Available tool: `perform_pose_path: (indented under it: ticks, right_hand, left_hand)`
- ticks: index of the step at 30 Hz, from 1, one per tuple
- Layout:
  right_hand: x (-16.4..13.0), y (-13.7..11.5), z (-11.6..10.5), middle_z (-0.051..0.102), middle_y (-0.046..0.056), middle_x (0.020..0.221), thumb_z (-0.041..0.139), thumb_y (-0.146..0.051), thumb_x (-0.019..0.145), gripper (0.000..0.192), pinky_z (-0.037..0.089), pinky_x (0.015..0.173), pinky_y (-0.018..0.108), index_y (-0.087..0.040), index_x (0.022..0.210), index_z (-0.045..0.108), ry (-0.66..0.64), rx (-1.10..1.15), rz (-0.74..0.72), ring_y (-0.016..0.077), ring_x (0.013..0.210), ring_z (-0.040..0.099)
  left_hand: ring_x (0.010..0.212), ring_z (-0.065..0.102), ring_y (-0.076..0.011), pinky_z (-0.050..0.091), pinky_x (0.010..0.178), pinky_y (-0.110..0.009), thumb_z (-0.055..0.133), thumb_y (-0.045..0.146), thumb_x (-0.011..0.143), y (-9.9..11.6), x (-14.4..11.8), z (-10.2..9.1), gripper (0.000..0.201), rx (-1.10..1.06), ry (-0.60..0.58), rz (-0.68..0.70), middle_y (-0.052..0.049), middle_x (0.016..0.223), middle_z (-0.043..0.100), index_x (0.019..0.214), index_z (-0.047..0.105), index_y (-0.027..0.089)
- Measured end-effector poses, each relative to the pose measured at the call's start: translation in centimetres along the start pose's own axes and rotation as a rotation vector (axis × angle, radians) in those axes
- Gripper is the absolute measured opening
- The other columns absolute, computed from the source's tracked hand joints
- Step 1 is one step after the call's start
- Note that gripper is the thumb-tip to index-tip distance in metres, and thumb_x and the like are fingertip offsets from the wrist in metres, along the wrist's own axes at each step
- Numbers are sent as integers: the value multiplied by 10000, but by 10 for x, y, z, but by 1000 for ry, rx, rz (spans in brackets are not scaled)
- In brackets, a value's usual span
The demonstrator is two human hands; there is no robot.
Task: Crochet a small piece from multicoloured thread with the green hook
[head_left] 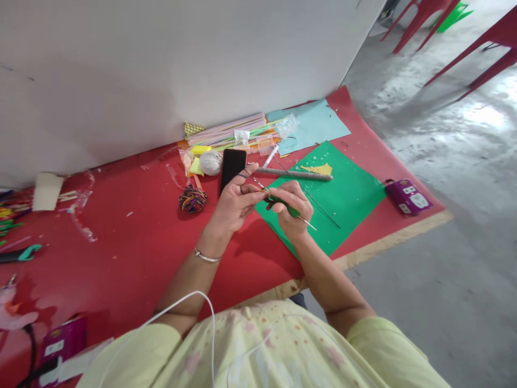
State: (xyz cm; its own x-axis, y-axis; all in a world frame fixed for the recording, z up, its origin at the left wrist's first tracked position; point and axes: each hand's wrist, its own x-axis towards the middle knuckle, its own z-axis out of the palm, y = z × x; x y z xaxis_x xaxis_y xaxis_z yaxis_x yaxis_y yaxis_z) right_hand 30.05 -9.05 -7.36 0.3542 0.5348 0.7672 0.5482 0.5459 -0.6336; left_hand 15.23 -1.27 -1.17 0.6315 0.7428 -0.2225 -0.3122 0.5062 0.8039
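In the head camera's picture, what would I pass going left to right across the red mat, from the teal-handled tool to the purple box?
Teal-handled tool → rubber bands → left hand → right hand, gripping a thin wire wrapped in green → green paper → purple box.

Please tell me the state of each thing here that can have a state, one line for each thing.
left hand: raised above the table, fingers pinching the thin wire.
right hand: closed in a grip on the green-wrapped wire.
phone: lying flat, screen dark.
green sheet: lying flat on the red table cover.
white yarn ball: wound up.
purple box: lying closed.
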Motion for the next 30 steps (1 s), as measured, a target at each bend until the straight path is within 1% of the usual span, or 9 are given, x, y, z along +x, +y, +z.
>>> perform_pose_path:
  ticks: [5,7,11,14,17,19,23,25,30]
  right_hand:
    - [2,-2,1,802,25,941,744,-503,967,318,612,797,381,-373,1248,819,16,11,-38,204,869,725]
    - [1,-2,2,802,26,940,738,-511,970,304,620,799,385,-371,1225,826,36,7,-22,205,868,731]
    - [-1,-2,4,802,39,949,714,-551,977,304,644,803,394,-347,1160,845,58,30,36,209,880,750]
    - [0,-1,3,810,37,967,726,-550,969,300,642,798,382,-352,1158,847,25,131,81,200,887,748]
    - [3,1,0,824,40,968,751,-577,938,323,640,799,393,-362,1158,852,-50,192,116,210,890,753]
    - [6,3,-3,835,41,966,772,-583,918,331,638,801,402,-372,1159,855,-87,214,117,218,890,760]
    - [10,7,-7,843,28,954,805,-538,905,309,632,788,389,-392,1174,851,-113,246,97,211,875,764]
    - [10,7,-7,846,29,950,807,-549,898,315,636,785,389,-387,1164,854,-125,231,101,212,870,768]
    - [10,8,-9,856,34,965,812,-568,886,327,650,811,409,-375,1145,860,-143,196,97,224,889,780]
  left_hand:
    - [447,425,-21,228,421,-187,994,145,600,3,-2,1,980,96,21,69,64,711,708,1504,620,212]
    - [435,405,-14,222,418,-185,994,147,599,2,-2,1,974,66,18,51,71,713,703,1496,624,220]
    - [397,316,6,177,409,-177,987,149,612,-1,-1,1,943,-33,-28,-24,93,678,670,1482,634,239]
    - [389,297,9,161,407,-169,979,133,611,0,-1,-2,927,-61,-44,-59,99,667,662,1468,647,249]
    - [384,268,13,150,404,-161,966,127,618,6,0,-7,868,-54,-66,-100,101,651,653,1429,678,242]
    - [385,258,16,149,402,-160,960,117,612,11,-1,-10,832,-34,-71,-112,90,661,672,1394,700,232]
    - [401,302,12,189,407,-164,935,85,631,18,-1,-16,785,24,-56,-48,67,718,716,1369,714,235]
    - [407,312,9,201,409,-168,924,81,646,19,-2,-19,783,50,-57,-18,66,729,717,1381,707,243]
    - [412,290,10,195,413,-174,919,106,654,21,-2,-24,743,98,-65,2,62,720,701,1358,716,231]
